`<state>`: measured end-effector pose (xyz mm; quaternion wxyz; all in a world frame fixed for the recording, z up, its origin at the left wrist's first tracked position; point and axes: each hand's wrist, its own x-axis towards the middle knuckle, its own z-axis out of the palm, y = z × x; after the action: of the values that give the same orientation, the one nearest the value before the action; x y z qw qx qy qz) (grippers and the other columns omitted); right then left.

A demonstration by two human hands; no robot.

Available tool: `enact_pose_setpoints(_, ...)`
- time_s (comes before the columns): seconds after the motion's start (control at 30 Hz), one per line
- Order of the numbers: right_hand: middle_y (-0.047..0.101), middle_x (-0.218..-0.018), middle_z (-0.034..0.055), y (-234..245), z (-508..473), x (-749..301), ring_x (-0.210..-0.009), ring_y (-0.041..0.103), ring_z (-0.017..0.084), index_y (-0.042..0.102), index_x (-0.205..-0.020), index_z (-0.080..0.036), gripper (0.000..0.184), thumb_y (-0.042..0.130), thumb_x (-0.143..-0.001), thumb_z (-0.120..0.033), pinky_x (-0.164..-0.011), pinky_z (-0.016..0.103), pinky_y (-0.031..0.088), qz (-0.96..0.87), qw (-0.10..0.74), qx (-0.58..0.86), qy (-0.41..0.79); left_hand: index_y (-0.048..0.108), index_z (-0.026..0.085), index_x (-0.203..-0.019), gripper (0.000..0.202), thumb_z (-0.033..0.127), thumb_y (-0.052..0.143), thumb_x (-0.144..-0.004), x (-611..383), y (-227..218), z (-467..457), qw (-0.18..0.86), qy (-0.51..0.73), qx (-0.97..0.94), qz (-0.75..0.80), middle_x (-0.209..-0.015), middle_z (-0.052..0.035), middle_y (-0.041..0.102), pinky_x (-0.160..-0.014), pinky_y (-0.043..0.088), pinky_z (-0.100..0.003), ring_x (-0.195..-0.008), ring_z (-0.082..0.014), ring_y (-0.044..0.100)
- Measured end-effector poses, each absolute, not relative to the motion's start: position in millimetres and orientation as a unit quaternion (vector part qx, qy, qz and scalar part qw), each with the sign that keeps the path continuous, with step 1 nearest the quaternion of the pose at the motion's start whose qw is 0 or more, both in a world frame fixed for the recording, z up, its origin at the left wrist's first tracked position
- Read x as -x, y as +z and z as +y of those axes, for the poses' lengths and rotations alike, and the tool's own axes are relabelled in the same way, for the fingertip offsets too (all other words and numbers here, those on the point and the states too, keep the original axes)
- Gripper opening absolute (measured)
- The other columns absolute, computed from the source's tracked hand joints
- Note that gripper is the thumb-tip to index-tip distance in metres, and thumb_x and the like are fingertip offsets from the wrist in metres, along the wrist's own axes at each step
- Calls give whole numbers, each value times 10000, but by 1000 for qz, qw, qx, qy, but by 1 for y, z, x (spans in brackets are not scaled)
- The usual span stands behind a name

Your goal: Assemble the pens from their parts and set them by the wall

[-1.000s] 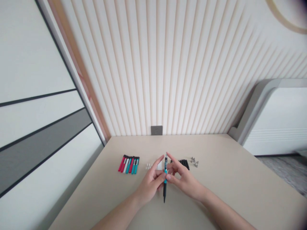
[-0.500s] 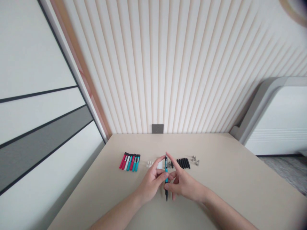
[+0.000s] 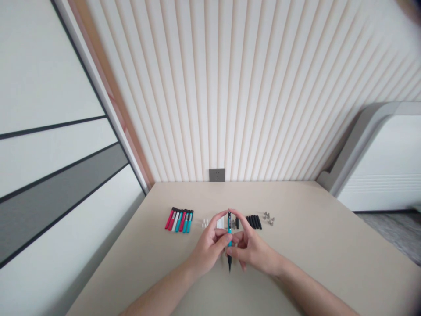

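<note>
A blue and black pen (image 3: 229, 240) stands nearly upright in view between my hands, its dark tip pointing toward me. My left hand (image 3: 210, 248) grips its barrel from the left with the thumb, the index finger stretched to the pen's far end. From the right, my right hand (image 3: 251, 252) pinches the lower barrel, and its index finger also reaches the far end. Just beyond the fingers lie white refill-like sticks (image 3: 220, 223) and small grey parts (image 3: 233, 224), partly hidden by the hands.
On the beige table (image 3: 158, 272), a row of red, white and blue pen barrels (image 3: 179, 220) lies left. Small white pieces (image 3: 205, 223) sit nearer the middle. Black tubes (image 3: 254, 222) and grey clip-like parts (image 3: 269, 218) lie right. A socket (image 3: 217, 174) is on the ribbed wall.
Both index fingers have bent more at the pen's far end. The pen's dark tip looks thinner and more pointed. The whole view has shifted slightly.
</note>
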<state>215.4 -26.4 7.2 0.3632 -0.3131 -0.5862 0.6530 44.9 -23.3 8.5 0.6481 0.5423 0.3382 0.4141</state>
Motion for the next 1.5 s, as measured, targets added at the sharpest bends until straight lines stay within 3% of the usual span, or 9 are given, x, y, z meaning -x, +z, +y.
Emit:
enact_pose_setpoints(0.13, 597, -803, -32, 7, -24, -217, -446, 469, 37, 49, -1494, -365, 917, 690, -839, -369, -379, 155, 460, -592, 380, 315, 637, 389, 214, -1406, 592, 410, 600, -889, -44, 13, -25, 613, 436, -554, 357, -777, -15, 627, -491, 331, -189, -533, -80, 461)
enact_pose_setpoints(0.27, 568, -770, -49, 6, -23, -221, -435, 484, 38, 99, -1497, -368, 877, 686, -845, -366, -382, 159, 459, -599, 380, 325, 626, 510, 236, -1332, 478, 378, 604, -885, -41, 15, -22, 582, 449, -563, 378, -1122, -95, 625, -601, 423, -222, -737, -134, 572)
enact_pose_setpoints(0.43, 547, -748, -67, 2, -24, -221, -451, 467, 44, -12, -1502, -390, 1003, 719, -816, -368, -386, 168, 468, -590, 378, 326, 634, 566, 230, -1287, 462, 306, 660, -841, -38, 11, -18, 573, 442, -573, 384, -1090, -81, 637, -700, 460, -249, -871, -179, 598)
enact_pose_setpoints(0.57, 541, -731, -67, -1, -23, -221, -474, 488, 53, 35, -1508, -366, 991, 734, -806, -344, -404, 170, 473, -592, 378, 323, 634, 543, 237, -1307, 475, 301, 650, -849, -37, 6, -17, 577, 430, -581, 380, -1100, -74, 639, -711, 470, -255, -857, -170, 599)
enact_pose_setpoints(0.77, 564, -735, -66, 1, -23, -220, -478, 485, 49, -25, -1502, -373, 1031, 736, -808, -324, -416, 161, 463, -592, 381, 322, 633, 529, 223, -1302, 470, 310, 645, -854, -35, 1, -14, 566, 415, -604, 378, -1130, -79, 632, -730, 479, -268, -881, -176, 604)
enact_pose_setpoints(1.13, 548, -694, -91, 0, -22, -222, -476, 469, 53, 95, -1438, -356, 922, 746, -790, -271, -423, 165, 477, -578, 379, 305, 656, 516, 224, -1295, 475, 310, 657, -849, -35, -9, -12, 565, 405, -616, 370, -1108, -80, 641, -764, 479, -287, -896, -184, 614)
enact_pose_setpoints(1.5, 565, -691, -89, 0, -21, -221, -467, 471, 53, 46, -1454, -354, 968, 744, -790, -250, -423, 160, 452, -587, 383, 309, 643, 531, 221, -1278, 460, 309, 656, -844, -35, -5, -13, 547, 410, -620, 384, -1077, -63, 630, -705, 459, -248, -792, -130, 563)
